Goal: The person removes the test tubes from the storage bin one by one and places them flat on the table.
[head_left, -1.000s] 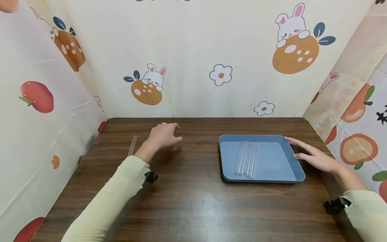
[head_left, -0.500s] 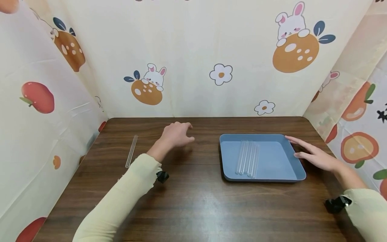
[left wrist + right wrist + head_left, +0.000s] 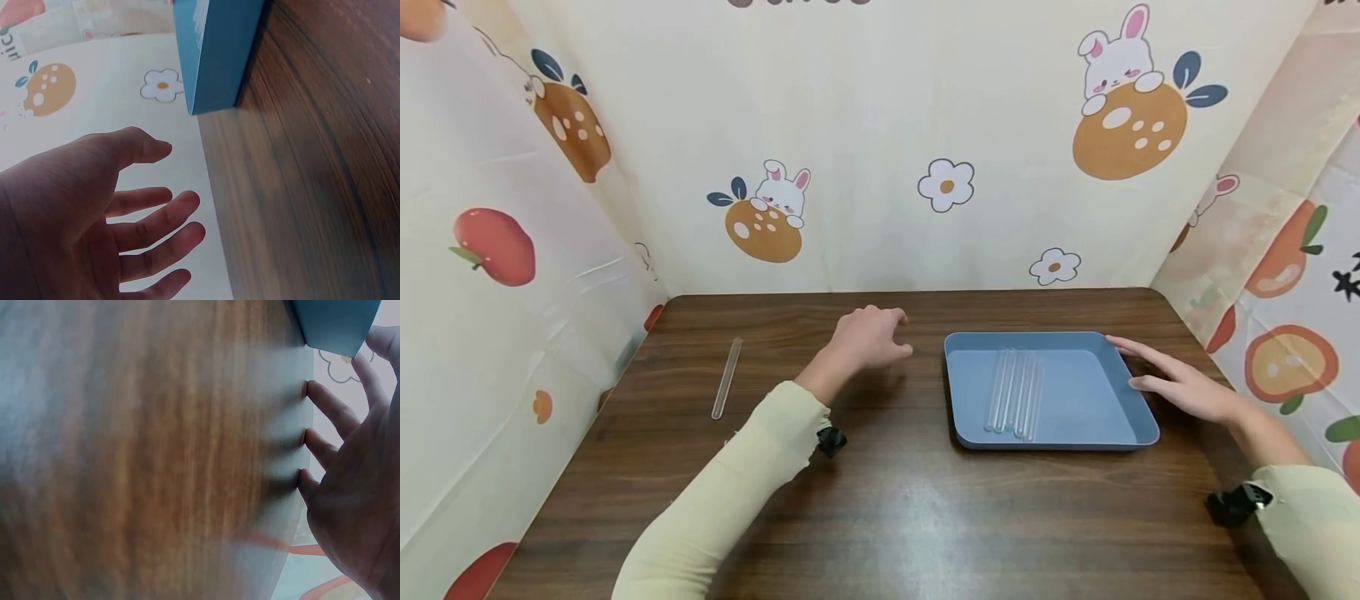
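A blue tray (image 3: 1078, 408) stands on the right half of the table, with several clear glass test tubes (image 3: 1013, 396) lying side by side in its left part. My right hand (image 3: 1183, 387) rests against the tray's right rim, its fingers extended. In the right wrist view some fingertips (image 3: 312, 390) touch the tabletop. Left of the tray hovers my left hand (image 3: 868, 340), thumb and fingers apart and nothing between them. The left wrist view shows the left palm (image 3: 81, 206) with loosely bent fingers, the tray's wall (image 3: 228, 56) ahead of it. One more test tube (image 3: 726, 379) lies alone on the left.
The dark wood table (image 3: 895, 517) reaches back to a patterned curtain (image 3: 865, 100), with more curtain on both sides. A small black camera (image 3: 831, 440) is on the left wrist, and another black camera (image 3: 1236, 506) on the right.
My left hand has moved right, nearer to the tray, and its sleeve no longer covers the lone test tube. The right hand and the tray have stayed in place.
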Demonstrator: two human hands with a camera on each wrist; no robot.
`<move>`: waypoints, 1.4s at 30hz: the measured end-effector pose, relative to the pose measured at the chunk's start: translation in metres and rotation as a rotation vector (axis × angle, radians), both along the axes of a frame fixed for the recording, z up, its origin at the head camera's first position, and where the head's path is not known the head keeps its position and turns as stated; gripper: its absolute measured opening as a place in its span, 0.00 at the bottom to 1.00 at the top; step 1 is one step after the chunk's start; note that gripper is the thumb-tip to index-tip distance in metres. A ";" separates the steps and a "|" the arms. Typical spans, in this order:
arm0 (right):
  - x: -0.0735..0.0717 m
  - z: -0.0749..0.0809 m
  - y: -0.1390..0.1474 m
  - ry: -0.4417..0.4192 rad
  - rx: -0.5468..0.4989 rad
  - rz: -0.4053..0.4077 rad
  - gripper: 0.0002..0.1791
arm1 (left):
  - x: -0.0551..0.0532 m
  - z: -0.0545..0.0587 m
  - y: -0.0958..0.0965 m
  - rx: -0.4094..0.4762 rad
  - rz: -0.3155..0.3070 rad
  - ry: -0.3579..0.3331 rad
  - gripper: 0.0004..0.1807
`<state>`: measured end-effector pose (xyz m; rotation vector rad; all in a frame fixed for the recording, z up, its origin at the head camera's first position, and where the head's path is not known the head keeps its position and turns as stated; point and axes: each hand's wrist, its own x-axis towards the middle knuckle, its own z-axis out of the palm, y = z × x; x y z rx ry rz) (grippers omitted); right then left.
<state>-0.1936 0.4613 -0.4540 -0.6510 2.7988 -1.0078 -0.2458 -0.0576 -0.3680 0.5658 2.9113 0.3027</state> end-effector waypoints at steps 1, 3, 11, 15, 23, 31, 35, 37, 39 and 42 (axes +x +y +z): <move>0.000 0.000 0.000 0.000 0.000 -0.001 0.40 | 0.000 0.000 0.003 -0.002 -0.005 0.001 0.28; 0.000 0.000 0.000 0.001 0.002 -0.002 0.40 | 0.000 0.000 0.009 -0.007 -0.019 -0.001 0.28; -0.003 -0.002 0.001 0.008 0.025 -0.007 0.40 | 0.003 0.001 0.033 -0.023 -0.079 0.000 0.28; -0.005 -0.002 0.002 0.008 0.040 -0.004 0.40 | 0.005 0.002 0.044 -0.026 -0.102 0.008 0.27; -0.004 -0.002 0.003 0.005 0.029 -0.001 0.40 | 0.007 0.003 0.067 -0.049 -0.150 -0.018 0.28; -0.004 -0.004 0.005 0.019 0.018 0.007 0.41 | 0.012 0.004 0.085 -0.047 -0.187 -0.009 0.28; -0.004 -0.004 0.005 0.015 0.009 0.013 0.40 | 0.015 0.001 0.091 -0.044 -0.196 -0.002 0.28; -0.004 -0.003 0.005 0.007 0.005 0.016 0.41 | 0.016 -0.001 0.093 -0.045 -0.199 -0.002 0.28; -0.004 -0.002 0.004 -0.001 0.007 0.021 0.41 | 0.017 -0.003 0.095 -0.047 -0.200 0.003 0.27; -0.003 -0.002 0.004 -0.009 0.014 0.023 0.41 | 0.019 -0.006 0.099 -0.048 -0.202 0.006 0.27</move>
